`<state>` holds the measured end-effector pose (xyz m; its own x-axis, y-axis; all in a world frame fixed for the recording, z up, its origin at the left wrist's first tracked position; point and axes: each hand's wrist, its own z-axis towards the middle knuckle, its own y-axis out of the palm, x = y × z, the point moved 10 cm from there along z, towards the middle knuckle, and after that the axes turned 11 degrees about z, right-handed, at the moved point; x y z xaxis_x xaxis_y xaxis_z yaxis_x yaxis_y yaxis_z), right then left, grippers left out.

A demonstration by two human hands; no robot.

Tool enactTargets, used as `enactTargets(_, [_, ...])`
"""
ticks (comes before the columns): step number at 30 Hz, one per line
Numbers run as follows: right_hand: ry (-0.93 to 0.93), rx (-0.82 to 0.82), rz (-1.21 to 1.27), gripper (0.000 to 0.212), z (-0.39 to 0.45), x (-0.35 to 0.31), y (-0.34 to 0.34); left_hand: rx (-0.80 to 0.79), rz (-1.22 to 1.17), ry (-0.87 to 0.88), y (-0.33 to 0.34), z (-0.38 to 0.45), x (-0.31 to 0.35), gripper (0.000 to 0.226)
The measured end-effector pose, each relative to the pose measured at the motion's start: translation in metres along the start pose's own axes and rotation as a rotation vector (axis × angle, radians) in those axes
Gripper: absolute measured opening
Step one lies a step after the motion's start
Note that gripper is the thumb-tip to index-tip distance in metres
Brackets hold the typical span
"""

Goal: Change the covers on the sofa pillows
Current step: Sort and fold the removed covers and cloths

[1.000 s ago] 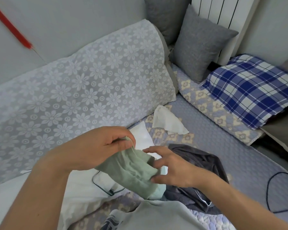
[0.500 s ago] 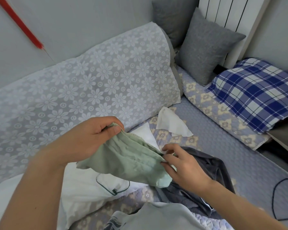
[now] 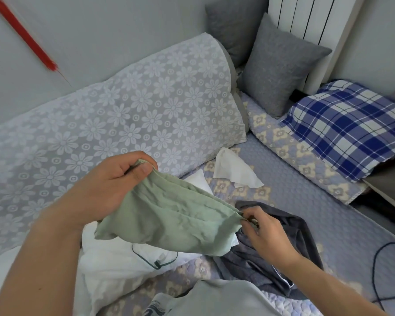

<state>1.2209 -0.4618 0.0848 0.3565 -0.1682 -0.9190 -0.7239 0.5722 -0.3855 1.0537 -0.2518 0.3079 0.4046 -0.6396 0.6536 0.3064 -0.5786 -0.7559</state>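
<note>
- Right now we hold the pale green cover (image 3: pixel 169 215) in the air in front of us, stretched between both hands above the sofa seat (image 3: pixel 306 201).
- Our left hand (image 3: pixel 105 190) grips one bunched corner of the cover, thumb pressed over the fabric against the curled fingers.
- Our right hand (image 3: pixel 262 233) pinches the opposite corner between thumb and fingertips; the rest of its fingers are curled.
- The cover sags in soft creases between the two grips, its lower edge hanging over the white pillow (image 3: pixel 123 270).
- That white pillow lies bare on the seat just below the cover, with a thin dark green cord (image 3: pixel 155 263) looped across it.
- A dark grey cover (image 3: pixel 283 258) lies crumpled on the seat under our right hand and wrist.
- A small white cloth (image 3: pixel 233 172) rests on the seat beyond the green cover, near the foot of the backrest.
- The backrest is draped in a white floral lace throw (image 3: pixel 135 115).
- Two grey pillows (image 3: pixel 281 65) stand in the corner, one leaning in front of the other, beside a white radiator (image 3: pixel 310 17).
- A blue plaid pillow (image 3: pixel 351 126) lies on the far right part of the seat.
- A black cable (image 3: pixel 379 265) curls along the seat at the right edge.
- A red strip (image 3: pixel 25 35) hangs slanted on the wall at upper left.
</note>
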Motion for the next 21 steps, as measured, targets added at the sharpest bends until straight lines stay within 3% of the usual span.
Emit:
enactTargets(2, [0.092, 0.041, 0.083, 0.029, -0.001, 0.010, -0.005, 0.012, -0.004, -0.025, 0.001, -0.001, -0.001, 0.021])
enactTargets(7, [0.099, 0.104, 0.042, 0.021, 0.007, 0.017, -0.025, 0.078, -0.021, -0.045, 0.000, -0.003, -0.007, 0.021])
enactTargets(9, [0.155, -0.028, 0.009, 0.019, 0.012, 0.018, -0.024, 0.053, -0.036, -0.040, 0.005, -0.003, -0.007, 0.024])
enactTargets(12, [0.208, -0.306, -0.129, 0.025, 0.013, 0.018, -0.020, -0.117, -0.135, -0.041, 0.026, -0.006, 0.002, 0.025])
enactTargets(15, [0.261, -0.364, -0.161, 0.027, 0.010, 0.013, -0.028, -0.159, -0.196, -0.058, 0.037, -0.006, 0.009, 0.025])
enactTargets(17, [0.127, -0.140, -0.283, 0.027, 0.020, -0.017, -0.047, -0.058, -0.344, -0.120, 0.040, -0.003, 0.006, 0.025])
enactTargets(19, [-0.003, 0.186, -0.150, 0.017, 0.015, -0.071, -0.066, 0.030, -0.588, -0.245, 0.055, 0.000, -0.004, 0.025])
enactTargets(21, [-0.060, 0.218, 0.097, 0.016, 0.008, -0.124, -0.049, 0.069, -0.781, -0.384, 0.080, 0.002, -0.011, 0.025])
